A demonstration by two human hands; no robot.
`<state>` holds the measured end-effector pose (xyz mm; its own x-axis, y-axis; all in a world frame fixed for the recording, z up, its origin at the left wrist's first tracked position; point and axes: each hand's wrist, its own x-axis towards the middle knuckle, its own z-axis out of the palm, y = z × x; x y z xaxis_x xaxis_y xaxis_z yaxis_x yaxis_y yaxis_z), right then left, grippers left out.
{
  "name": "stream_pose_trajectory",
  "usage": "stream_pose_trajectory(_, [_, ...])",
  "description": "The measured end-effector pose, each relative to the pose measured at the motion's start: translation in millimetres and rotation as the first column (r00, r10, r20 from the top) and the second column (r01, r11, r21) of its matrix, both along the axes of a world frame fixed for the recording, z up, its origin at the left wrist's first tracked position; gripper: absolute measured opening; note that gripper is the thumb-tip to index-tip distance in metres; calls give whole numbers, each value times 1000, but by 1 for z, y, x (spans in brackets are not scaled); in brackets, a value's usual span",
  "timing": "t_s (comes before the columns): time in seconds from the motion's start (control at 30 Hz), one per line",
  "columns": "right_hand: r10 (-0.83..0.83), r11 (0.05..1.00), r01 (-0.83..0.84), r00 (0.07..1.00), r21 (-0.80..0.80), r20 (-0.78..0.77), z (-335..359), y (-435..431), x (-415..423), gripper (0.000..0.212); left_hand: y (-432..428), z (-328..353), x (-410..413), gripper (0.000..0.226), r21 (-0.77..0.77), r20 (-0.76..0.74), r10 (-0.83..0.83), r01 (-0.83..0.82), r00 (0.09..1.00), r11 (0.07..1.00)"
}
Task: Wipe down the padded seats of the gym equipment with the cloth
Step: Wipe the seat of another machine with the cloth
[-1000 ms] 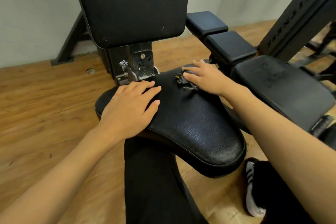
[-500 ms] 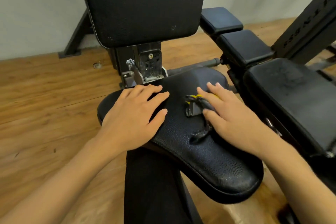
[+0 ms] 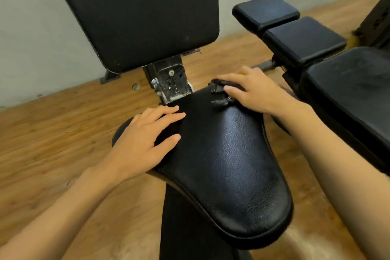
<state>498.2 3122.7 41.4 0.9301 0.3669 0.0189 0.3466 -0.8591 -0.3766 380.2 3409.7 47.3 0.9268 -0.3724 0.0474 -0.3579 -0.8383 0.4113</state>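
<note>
My left hand (image 3: pixel 140 145) lies flat and open on the left side of the seat (image 3: pixel 228 164), holding nothing. The seat's long side runs from the backrest (image 3: pixel 139 10) toward me. My right hand (image 3: pixel 255 91) presses flat on the dark cloth (image 3: pixel 219 91) at the seat's far right corner. The cloth sticks out left of my fingers.

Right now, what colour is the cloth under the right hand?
Black cloth, with a bit of yellow behind the right hand; head view.
</note>
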Motion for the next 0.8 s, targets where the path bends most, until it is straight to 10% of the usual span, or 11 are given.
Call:
stream_pose_trajectory(0.3, [-143,978,91,949,188,281,-9,-33,-60,53,-62,22,23,64,132,-48,46,-39,998,990])
stream_pose_trajectory(0.5, [-413,740,419,900,527,-136,-23,-56,-108,60,-132,44,42,60,164,-79,-38,51,996,985])
stream_pose_trajectory(0.8, [-654,613,790,523,23,-546,-25,-111,-234,61,-235,67,2,44,263,-176,-448,481,876,837])
